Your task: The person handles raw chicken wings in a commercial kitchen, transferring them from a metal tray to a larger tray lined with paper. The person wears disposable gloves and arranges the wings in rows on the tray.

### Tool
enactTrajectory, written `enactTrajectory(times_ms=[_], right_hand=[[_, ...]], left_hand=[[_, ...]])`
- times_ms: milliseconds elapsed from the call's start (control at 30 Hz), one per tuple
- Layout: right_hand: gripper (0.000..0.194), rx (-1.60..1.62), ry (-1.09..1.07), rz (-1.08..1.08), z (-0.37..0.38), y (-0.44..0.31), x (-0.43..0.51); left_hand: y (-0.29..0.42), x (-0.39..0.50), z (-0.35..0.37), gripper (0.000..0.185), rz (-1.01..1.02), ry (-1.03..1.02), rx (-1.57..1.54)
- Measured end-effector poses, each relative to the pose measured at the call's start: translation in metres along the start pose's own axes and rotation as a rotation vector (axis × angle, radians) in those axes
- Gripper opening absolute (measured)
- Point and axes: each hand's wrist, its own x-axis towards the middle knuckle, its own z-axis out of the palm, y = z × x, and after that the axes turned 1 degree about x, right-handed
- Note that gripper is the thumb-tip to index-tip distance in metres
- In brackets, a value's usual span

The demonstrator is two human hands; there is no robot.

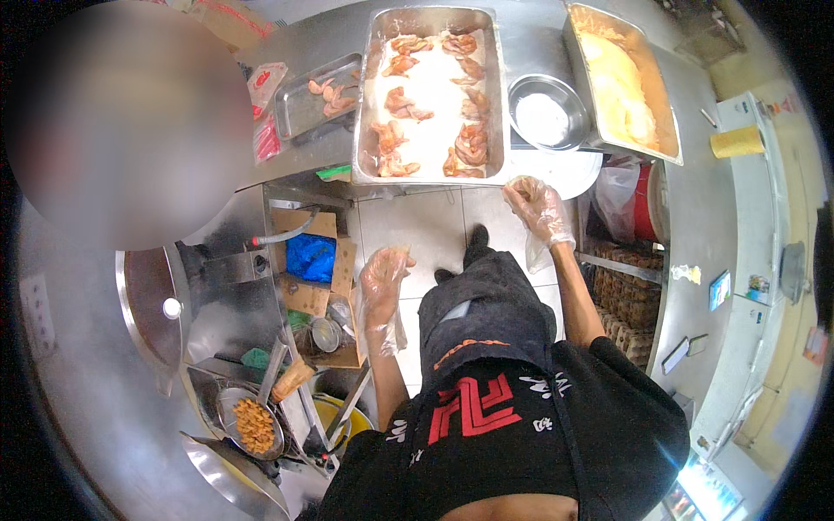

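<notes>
My left hand [383, 283], in a clear plastic glove, hangs over the floor in front of a cardboard box. Its fingers are loosely bent, with nothing seen in them. Also gloved, my right hand [535, 203] is just off the near right corner of a deep steel pan [362, 98]. Its fingers are bunched, and whether they pinch anything is unclear. Raw, reddish chicken pieces [407, 103] lie in two rows along the pan's sides, on white powder [438, 111]. Right of the pan stands a steel bowl [516, 117] with white contents [542, 120].
A steel pan of yellowish crumbs or flour [616, 91] stands far right. On the left, a shallow tray [293, 117] holds more raw pieces [335, 98]. Lower left, fried pieces [254, 423] fill a strainer near a wok [228, 478]. Phones [720, 290] lie on the right counter. A blurred patch hides the upper left.
</notes>
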Motion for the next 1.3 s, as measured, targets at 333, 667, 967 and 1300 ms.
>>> enactTrajectory(times_ms=[333,667,967,1300], right_hand=[[0.037,-0.162,-0.138,0.025,0.015,-0.018,0.084],[0.046,-0.4,-0.4,-0.039,0.074,-0.005,0.148],[0.04,-0.547,-0.4,0.324,0.118,-0.017,0.176],[0.04,-0.592,-0.37,0.433,0.151,0.021,0.185]], left_hand=[[0.054,0.159,0.027,0.03,0.129,0.098,0.311],[0.024,0.269,0.048,0.046,-0.074,-0.295,1.017],[0.0,0.295,0.043,0.05,-0.119,-0.387,1.302],[-0.035,0.292,0.008,0.033,0.064,-0.45,1.177]])
